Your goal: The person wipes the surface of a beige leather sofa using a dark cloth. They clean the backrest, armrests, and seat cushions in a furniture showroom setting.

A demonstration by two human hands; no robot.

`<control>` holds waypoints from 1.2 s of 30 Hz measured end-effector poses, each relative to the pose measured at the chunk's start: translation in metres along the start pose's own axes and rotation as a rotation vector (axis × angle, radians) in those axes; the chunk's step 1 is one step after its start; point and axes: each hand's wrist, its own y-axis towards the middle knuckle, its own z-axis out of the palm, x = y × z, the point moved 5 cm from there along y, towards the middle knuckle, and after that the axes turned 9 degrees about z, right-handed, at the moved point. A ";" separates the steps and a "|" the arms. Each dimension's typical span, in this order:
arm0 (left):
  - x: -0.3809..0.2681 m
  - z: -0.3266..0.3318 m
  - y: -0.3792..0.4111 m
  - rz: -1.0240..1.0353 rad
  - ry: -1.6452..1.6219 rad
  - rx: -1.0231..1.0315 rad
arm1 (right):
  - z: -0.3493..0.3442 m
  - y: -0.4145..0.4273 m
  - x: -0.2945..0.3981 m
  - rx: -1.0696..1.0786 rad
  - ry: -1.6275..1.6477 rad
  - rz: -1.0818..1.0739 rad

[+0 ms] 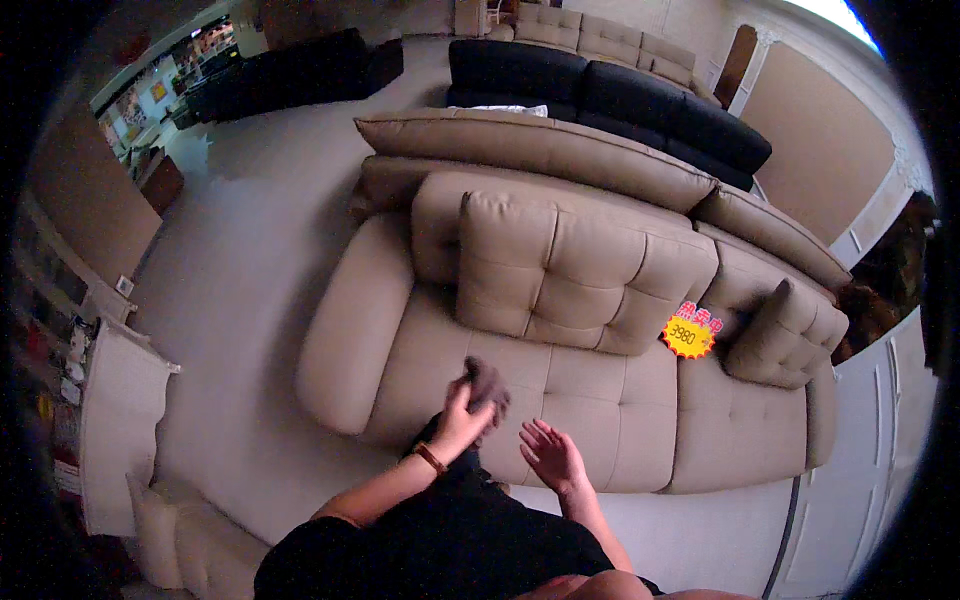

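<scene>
My left hand (466, 420), with a brown band at its wrist, grips a crumpled dark cloth (486, 388) above the seat of a beige tufted sofa (585, 390). To its right, my right hand (553, 454) is held with fingers apart over the seat's front edge, holding nothing. Behind the hands a large tufted back cushion (585, 270) leans against the sofa's back. A smaller cushion (787, 334) leans at the right end. Between the two cushions stands a yellow and red price sign (688, 334) that bears writing.
A padded armrest (356, 322) bounds the sofa's left end. Behind it stand a black sofa (630, 97) and another beige sofa (600, 34). Dark sofas (285, 75) are at the far left. A cloth-covered piece (124, 427) and a beige seat (195, 536) stand at the near left.
</scene>
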 end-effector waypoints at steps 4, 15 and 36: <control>0.061 -0.024 0.028 -0.475 -0.407 -0.166 | -0.016 0.011 0.041 -0.061 -0.136 -0.145; 0.094 0.000 0.370 0.365 0.403 -0.383 | 0.030 0.068 0.233 -0.321 -0.601 -0.492; 0.091 0.119 0.481 0.796 0.684 0.218 | -0.005 0.275 0.385 -1.170 -1.709 -1.027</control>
